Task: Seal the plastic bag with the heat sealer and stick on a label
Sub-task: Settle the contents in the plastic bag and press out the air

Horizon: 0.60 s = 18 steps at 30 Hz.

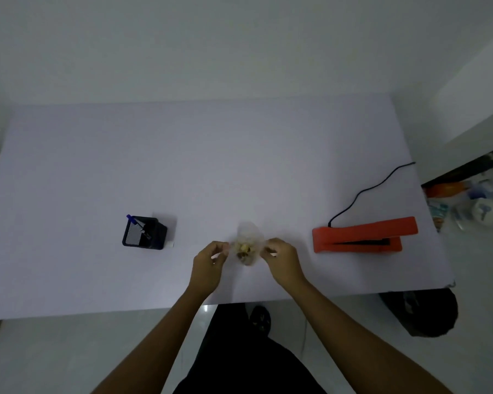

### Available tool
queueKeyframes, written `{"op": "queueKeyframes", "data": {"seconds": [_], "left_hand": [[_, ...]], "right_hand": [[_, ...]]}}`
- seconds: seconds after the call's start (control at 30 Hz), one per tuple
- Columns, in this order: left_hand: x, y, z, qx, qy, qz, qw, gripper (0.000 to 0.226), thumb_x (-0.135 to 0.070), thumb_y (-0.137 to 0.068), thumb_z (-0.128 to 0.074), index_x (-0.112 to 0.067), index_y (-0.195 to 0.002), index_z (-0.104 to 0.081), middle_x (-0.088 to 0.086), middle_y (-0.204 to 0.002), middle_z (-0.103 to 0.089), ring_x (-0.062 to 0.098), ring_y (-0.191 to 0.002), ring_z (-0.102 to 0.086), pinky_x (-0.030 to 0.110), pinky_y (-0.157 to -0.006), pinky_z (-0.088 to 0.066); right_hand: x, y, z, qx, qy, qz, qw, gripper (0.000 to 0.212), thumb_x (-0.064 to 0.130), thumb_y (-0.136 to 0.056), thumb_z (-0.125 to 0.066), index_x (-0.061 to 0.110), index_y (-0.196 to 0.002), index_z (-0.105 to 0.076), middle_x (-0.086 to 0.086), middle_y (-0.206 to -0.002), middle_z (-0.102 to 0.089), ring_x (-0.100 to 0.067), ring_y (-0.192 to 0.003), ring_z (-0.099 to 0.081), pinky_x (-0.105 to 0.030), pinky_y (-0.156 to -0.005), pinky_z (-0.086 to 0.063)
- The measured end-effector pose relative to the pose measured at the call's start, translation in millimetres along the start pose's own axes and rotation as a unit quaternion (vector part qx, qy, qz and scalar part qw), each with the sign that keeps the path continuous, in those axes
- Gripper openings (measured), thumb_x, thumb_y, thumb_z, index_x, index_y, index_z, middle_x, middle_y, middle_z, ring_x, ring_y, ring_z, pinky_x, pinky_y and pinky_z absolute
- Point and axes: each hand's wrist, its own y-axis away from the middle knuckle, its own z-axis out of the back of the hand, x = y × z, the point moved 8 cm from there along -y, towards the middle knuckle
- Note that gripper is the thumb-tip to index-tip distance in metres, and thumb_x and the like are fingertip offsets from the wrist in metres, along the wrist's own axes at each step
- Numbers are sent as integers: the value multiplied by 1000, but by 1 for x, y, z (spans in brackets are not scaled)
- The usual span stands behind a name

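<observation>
A small clear plastic bag (pixel 246 245) with yellowish-brown bits inside is held just above the white table (pixel 182 166), near its front edge. My left hand (pixel 209 264) pinches the bag's left edge and my right hand (pixel 282 260) pinches its right edge. The orange heat sealer (pixel 363 236) lies on the table to the right of my hands, its jaw slightly open toward me, with a black cord (pixel 367 190) running back to the table's right edge. I see no label.
A black mesh pen holder (pixel 144 233) with a blue pen stands left of the bag. Clutter lies on the floor (pixel 467 206) past the table's right edge. A dark round object (pixel 427 314) sits under the front right corner.
</observation>
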Motion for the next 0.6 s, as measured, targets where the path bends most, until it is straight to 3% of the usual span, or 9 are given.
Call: {"op": "queueKeyframes", "data": {"seconds": [0.1,0.2,0.27,0.4,0.5,0.6], "left_hand": [[3,2,-10,23,-26,-2,999,20,-7,-93,-62,-17,-111,-61,-7,-110,-65,11,-100,-63,5,-78,-49],[10,4,-16,34,-47,8,998,28,-9,-91,-65,-13,-119,-63,-5,-113,-64,12,-100,-62,0,-73,-45],[10,4,-18,37,-60,0,997,24,-10,-89,-68,-11,-113,-68,-2,-108,-68,12,-98,-64,4,-77,-48],[22,6,-16,54,-90,4,994,20,-6,-89,-66,-10,-107,-72,3,-106,-73,12,-94,-67,25,-91,-54],[27,3,-20,114,-114,8,987,34,2,-87,-58,-9,-118,-65,6,-118,-68,17,-104,-65,20,-89,-49],[26,5,-17,162,-92,-8,982,44,-27,-82,-71,-17,-124,-59,-1,-120,-65,14,-107,-61,25,-92,-48]], "right_hand": [[0,5,-2,-24,-3,5,1000,13,5,-90,-66,9,-98,-76,5,-92,-71,-2,-83,-65,-11,-75,-50],[-10,9,-8,-15,0,-32,999,13,6,-92,-64,8,-98,-76,3,-87,-72,1,-77,-65,-10,-70,-48],[-11,10,-10,-2,1,-35,999,13,4,-91,-64,8,-97,-75,3,-85,-71,3,-77,-64,-7,-69,-46],[-5,13,-15,0,5,-36,999,13,1,-90,-65,9,-94,-76,6,-81,-71,3,-74,-64,-7,-68,-46],[2,12,-17,-19,-9,-30,999,16,3,-89,-67,17,-86,-75,14,-75,-69,5,-70,-64,-15,-69,-49],[18,17,-13,-68,-42,-13,997,17,6,-90,-69,22,-88,-75,9,-84,-73,0,-80,-69,-18,-71,-55]]}}
